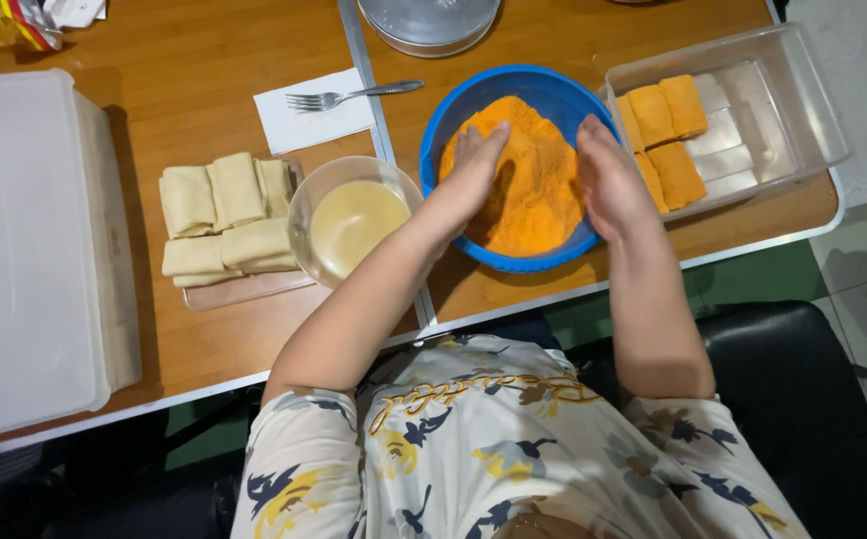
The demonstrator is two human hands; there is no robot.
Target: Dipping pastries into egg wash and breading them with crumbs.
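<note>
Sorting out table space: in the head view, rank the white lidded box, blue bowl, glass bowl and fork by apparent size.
1. White lidded box, though cut off by the frame.
2. Blue bowl.
3. Glass bowl.
4. Fork.

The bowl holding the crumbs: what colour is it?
Blue bowl, seen best in the head view.

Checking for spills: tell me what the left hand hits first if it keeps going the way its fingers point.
The left hand points away from the person, into the orange crumbs. Going on, it would likely push through the crumbs and meet the blue bowl's far rim; depth is hard to judge.
</note>
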